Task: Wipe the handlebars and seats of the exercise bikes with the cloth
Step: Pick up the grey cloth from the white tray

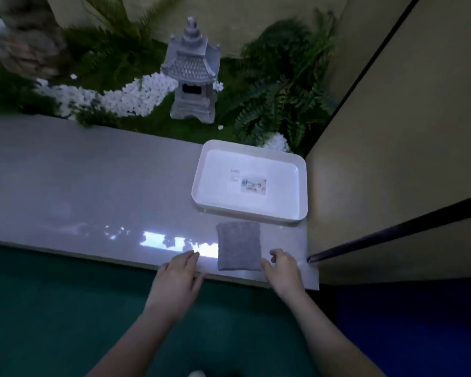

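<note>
A folded grey cloth [238, 245] lies flat on a grey ledge [93, 186], near its front edge. My left hand [178, 276] hovers just left of the cloth, fingers straight and together, holding nothing. My right hand [282, 269] is just right of the cloth with loosely bent fingers, its thumb close to the cloth's lower right corner; whether it touches is unclear. No exercise bike is in view.
A white tray [201, 172] with a small label inside sits on the ledge just behind the cloth. Beyond the ledge is a garden bed with a stone lantern [192, 74], white pebbles [125, 97] and ferns [278, 85]. A beige wall [405, 131] rises at right. Dark green floor [52, 308] lies below.
</note>
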`<action>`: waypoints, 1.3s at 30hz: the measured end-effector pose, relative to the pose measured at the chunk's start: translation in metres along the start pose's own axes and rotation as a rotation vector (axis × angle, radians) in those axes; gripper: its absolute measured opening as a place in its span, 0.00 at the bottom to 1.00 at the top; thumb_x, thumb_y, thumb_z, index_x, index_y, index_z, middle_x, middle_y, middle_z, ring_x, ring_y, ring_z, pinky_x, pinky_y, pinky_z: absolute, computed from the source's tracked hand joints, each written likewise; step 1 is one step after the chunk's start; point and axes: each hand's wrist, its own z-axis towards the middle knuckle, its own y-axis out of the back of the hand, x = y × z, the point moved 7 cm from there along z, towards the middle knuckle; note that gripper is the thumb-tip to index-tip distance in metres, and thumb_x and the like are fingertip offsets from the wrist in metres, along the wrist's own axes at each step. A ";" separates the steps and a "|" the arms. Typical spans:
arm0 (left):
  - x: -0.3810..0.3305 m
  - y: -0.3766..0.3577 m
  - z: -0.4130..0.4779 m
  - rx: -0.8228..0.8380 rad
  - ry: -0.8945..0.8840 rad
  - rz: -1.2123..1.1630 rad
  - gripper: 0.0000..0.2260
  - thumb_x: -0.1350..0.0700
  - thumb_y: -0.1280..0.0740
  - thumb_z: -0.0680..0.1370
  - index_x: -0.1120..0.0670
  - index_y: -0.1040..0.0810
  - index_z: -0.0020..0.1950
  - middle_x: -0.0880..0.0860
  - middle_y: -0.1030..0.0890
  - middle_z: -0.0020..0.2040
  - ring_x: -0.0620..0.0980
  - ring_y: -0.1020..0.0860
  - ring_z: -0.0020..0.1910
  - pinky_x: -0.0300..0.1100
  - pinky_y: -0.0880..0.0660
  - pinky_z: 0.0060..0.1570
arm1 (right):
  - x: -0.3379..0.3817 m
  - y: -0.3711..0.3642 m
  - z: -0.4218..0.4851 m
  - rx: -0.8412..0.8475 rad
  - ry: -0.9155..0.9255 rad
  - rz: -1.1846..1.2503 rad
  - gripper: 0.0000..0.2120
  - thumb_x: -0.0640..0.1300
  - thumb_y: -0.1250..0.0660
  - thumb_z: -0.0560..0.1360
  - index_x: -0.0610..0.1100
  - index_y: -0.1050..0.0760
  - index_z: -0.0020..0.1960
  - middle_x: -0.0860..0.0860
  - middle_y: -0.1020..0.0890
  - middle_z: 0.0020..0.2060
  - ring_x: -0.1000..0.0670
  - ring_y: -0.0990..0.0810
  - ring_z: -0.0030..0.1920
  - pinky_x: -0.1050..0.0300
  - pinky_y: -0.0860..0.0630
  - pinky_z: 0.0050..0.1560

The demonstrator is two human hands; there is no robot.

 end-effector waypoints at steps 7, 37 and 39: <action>0.022 -0.034 0.014 -0.078 0.072 -0.107 0.23 0.45 0.44 0.81 0.53 0.36 0.75 0.50 0.32 0.72 0.49 0.34 0.71 0.44 0.39 0.69 | -0.017 -0.037 0.040 -0.044 -0.174 0.209 0.19 0.49 0.37 0.78 0.38 0.28 0.63 0.41 0.23 0.60 0.41 0.26 0.61 0.49 0.28 0.60; -0.046 0.089 -0.038 0.136 0.390 -1.721 0.25 0.42 0.44 0.81 0.63 0.24 0.58 0.60 0.17 0.52 0.54 0.18 0.50 0.45 0.23 0.50 | 0.124 0.114 -0.128 0.218 0.161 1.398 0.07 0.32 0.36 0.76 0.40 0.27 0.52 0.48 0.17 0.44 0.53 0.17 0.41 0.61 0.22 0.39; -0.060 0.101 -0.049 0.185 0.338 -1.878 0.24 0.42 0.43 0.80 0.63 0.24 0.58 0.62 0.17 0.53 0.57 0.18 0.53 0.48 0.22 0.53 | 0.125 0.121 -0.145 0.243 0.176 1.451 0.09 0.32 0.36 0.75 0.40 0.26 0.54 0.48 0.17 0.46 0.52 0.18 0.44 0.59 0.22 0.43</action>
